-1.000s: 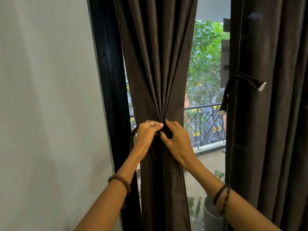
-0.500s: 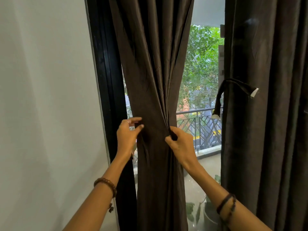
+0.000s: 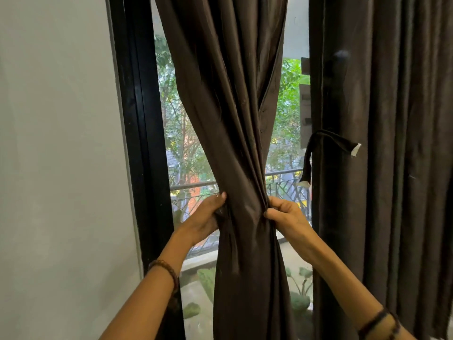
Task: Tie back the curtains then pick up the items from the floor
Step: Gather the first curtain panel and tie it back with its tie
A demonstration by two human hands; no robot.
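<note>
At the window, we've got the left curtain point(image 3: 235, 133) bunched at its waist, left hand point(image 3: 204, 218) and right hand point(image 3: 285, 217) curled tight around it. Probably best to keep it squeezed while wrapping a tie round.

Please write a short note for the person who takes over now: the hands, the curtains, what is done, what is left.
Left hand and right hand both grip the left curtain, bunched at its waist.
No tie is seen around it yet.
The right curtain hangs loose; its tie strap dangles open at its edge.
Done: left curtain gathered.
Left: tie both curtains, then pick up the floor items, which are out of view.
</note>
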